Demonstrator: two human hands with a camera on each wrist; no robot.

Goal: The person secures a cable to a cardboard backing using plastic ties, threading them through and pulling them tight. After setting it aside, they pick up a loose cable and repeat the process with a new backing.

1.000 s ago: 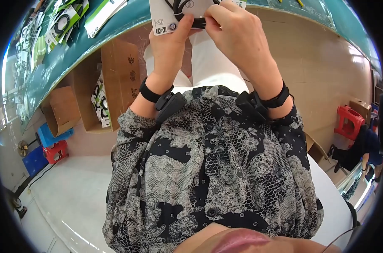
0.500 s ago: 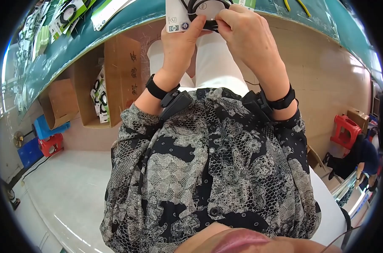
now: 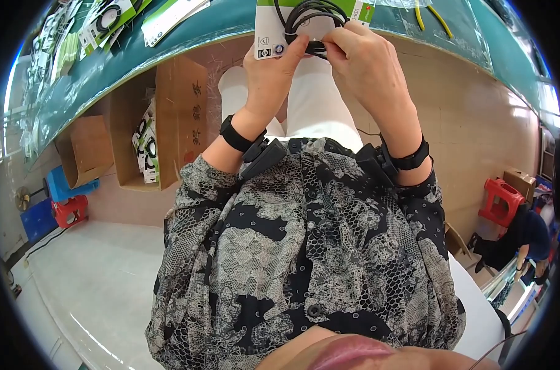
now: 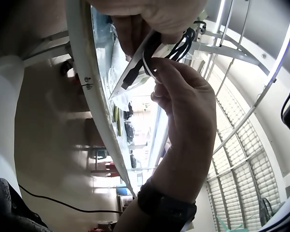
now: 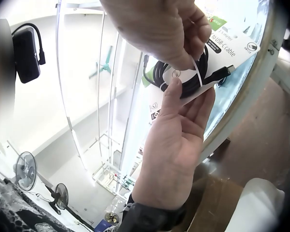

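Note:
A black USB-C cable (image 3: 307,21), wound in a coil, lies against a white and green printed card (image 3: 269,31) at the top of the head view. My left hand (image 3: 272,80) holds the card from below, thumb pressed over the coil. With thumb and forefinger my right hand (image 3: 375,71) pinches a thin white tie (image 5: 198,72) that loops round the coil and card. One cable plug (image 5: 221,74) sticks out past the tie in the right wrist view. In the left wrist view the tie (image 4: 148,68) bends beside the right fingertips.
Several packaged cables (image 3: 107,18) and a stack of cards (image 3: 169,21) lie on the green table (image 3: 187,40). Yellow-handled pliers (image 3: 440,23) rest at its right. Below, a cardboard box (image 3: 181,117) contains more packs (image 3: 148,148). Red stools (image 3: 502,202) and another person (image 3: 532,237) are farther off.
The card and both hands sit farther right in the head view, and more of the coil and pliers shows as the view shifts. Both hands keep their hold.

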